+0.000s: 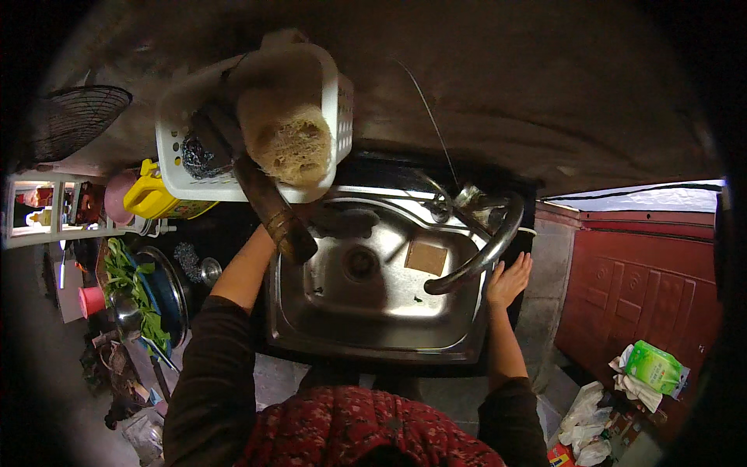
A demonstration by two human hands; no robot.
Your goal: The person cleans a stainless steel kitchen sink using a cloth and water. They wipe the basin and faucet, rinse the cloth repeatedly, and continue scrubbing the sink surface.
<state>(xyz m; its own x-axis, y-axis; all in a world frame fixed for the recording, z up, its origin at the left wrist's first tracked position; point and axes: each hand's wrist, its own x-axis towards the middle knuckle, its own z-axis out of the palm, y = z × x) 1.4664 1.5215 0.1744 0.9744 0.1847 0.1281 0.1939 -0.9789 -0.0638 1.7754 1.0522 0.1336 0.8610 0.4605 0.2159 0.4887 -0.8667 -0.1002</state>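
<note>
A stainless steel sink [373,327] lies before me, with a brown rectangular pad [426,258] on its floor to the right of the drain [360,263]. My right hand [509,281] is at the sink's right rim, palm down with its fingers extended, near the curved metal faucet [484,262]. My left forearm reaches up the sink's left side; the left hand is hidden behind a wooden handle [280,225] and a white plastic basket [344,125]. That basket holds a loofah sponge [297,146] and a steel wool scourer [201,157].
A yellow plastic jug [157,195] stands left of the basket. Farther left are leafy greens [143,298], a metal pot lid [178,286] and a wire strainer [87,117]. On the right are a red door [642,280], a green package [653,368] and plastic bags [586,423].
</note>
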